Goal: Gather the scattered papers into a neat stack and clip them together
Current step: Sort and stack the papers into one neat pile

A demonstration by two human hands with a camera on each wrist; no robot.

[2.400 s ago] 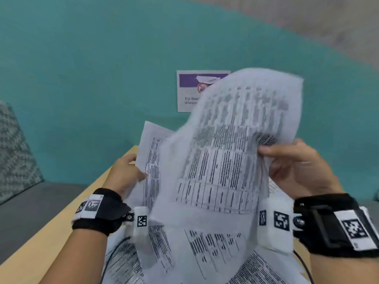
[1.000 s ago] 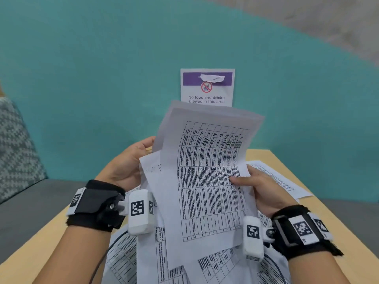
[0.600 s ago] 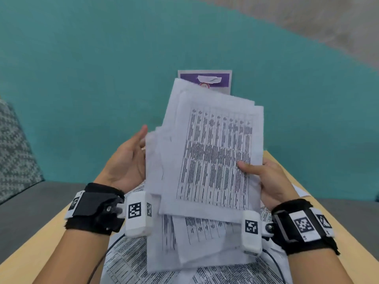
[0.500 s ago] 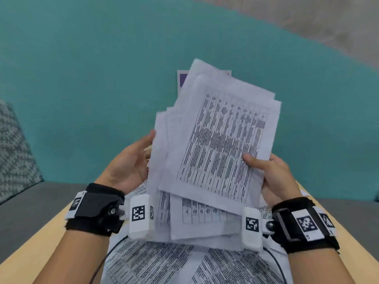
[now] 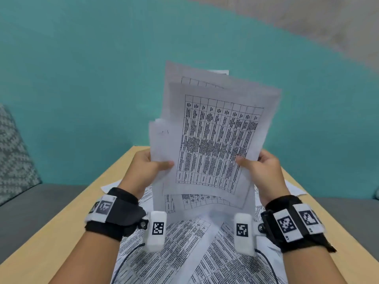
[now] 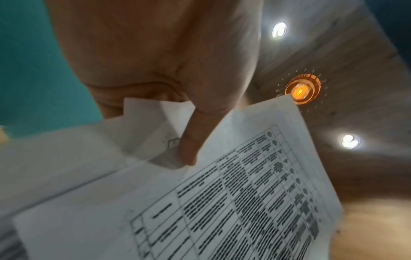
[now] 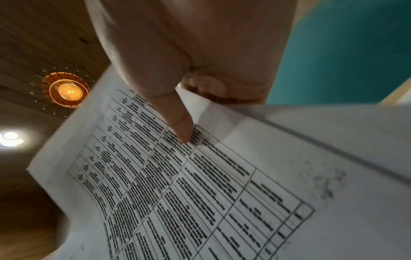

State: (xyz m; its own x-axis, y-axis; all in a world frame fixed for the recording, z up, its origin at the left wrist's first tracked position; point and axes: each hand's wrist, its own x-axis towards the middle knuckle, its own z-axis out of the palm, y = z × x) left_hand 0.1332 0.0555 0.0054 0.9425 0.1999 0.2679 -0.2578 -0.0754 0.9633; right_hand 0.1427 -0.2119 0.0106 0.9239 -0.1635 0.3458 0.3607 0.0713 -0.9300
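A loose, uneven bundle of printed sheets (image 5: 213, 138) with tables on them stands upright above the wooden table (image 5: 67, 226). My left hand (image 5: 147, 167) pinches its left edge, thumb on the front. My right hand (image 5: 256, 167) pinches its right edge the same way. The left wrist view shows the thumb (image 6: 191, 140) pressing the bundle of sheets (image 6: 233, 202). In the right wrist view the thumb (image 7: 177, 119) lies on the top sheet of the bundle (image 7: 200, 184). More printed sheets (image 5: 184, 253) lie scattered on the table under my wrists. No clip shows in any view.
A teal wall (image 5: 82, 78) rises behind the table. A grey bench seat (image 5: 30, 206) with a patterned cushion (image 5: 14, 152) runs along the left. A corner of one sheet (image 5: 295, 189) sticks out at the table's right edge.
The last loose sheet has been laid onto the bundle. My left hand, which was open against the bundle's edge, now pinches it. The bundle has straightened a little.
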